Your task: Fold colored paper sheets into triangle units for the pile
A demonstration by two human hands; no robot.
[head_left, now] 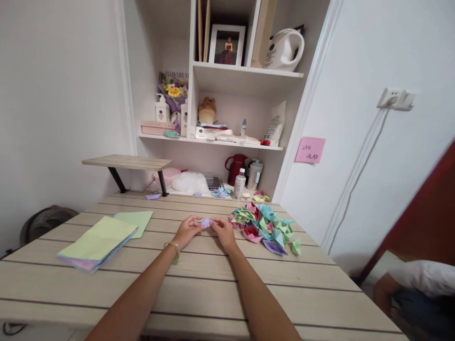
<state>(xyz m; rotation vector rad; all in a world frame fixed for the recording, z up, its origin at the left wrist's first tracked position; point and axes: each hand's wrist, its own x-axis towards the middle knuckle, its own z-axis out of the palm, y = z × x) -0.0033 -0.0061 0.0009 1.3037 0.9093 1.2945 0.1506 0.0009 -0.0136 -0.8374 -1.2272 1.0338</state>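
A small folded piece of purple paper [205,222] is held between both hands over the middle of the table. My left hand [188,230] pinches its left side; a bracelet circles that wrist. On the right side, the fingers of my right hand [223,232] are closed on the same paper. Just right of my right hand lies a pile of folded paper boats [265,222] in green, blue, pink, red and purple. Farther left, a stack of coloured paper sheets [101,239] has yellow on top, with a green sheet [138,221] partly under it.
A small raised shelf [128,162] stands at the table's back left. Behind the table are a clear bottle [239,183], a red jug [236,169] and a tumbler [254,175]. A person in a white top [423,279] is at the lower right, beyond the table edge.
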